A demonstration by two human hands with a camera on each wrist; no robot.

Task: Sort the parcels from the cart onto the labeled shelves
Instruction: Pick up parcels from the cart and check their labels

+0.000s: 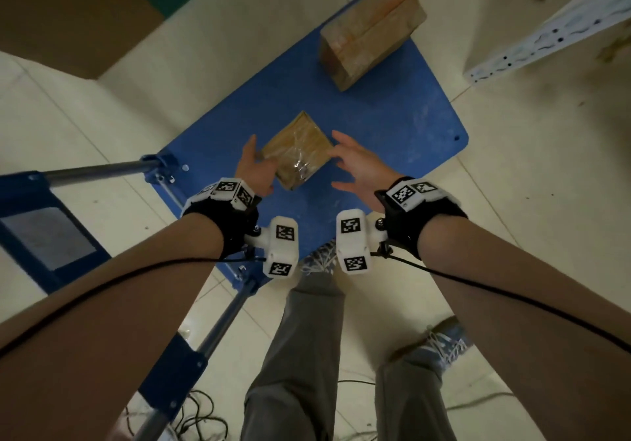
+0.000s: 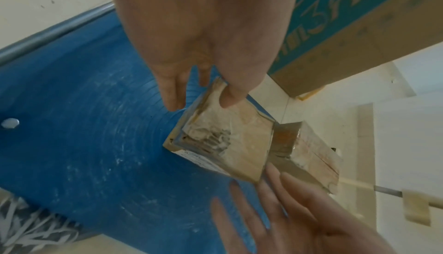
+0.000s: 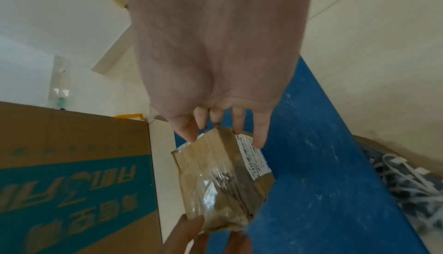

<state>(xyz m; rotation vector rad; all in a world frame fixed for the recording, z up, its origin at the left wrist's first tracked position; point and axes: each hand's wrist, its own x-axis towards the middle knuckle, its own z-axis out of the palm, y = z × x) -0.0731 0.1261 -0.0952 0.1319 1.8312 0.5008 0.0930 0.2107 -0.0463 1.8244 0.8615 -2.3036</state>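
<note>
My left hand (image 1: 256,171) lies straight-fingered against the small parcel (image 1: 297,150), near the handle edge of the cart (image 1: 392,126). My right hand (image 1: 362,167) hovers spread beside it, holding nothing. An uneven squeeze could slip on the glossy tape (image 3: 215,182).

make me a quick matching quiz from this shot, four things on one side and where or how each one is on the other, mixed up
1 small parcel
2 large parcel
3 right hand
4 printed carton

a on the floor beside the cart
b at the cart's far end, untouched
c open, fingers spread
d mid-cart, left hand at its edge

Pairs: 1-d, 2-b, 3-c, 4-a
</note>
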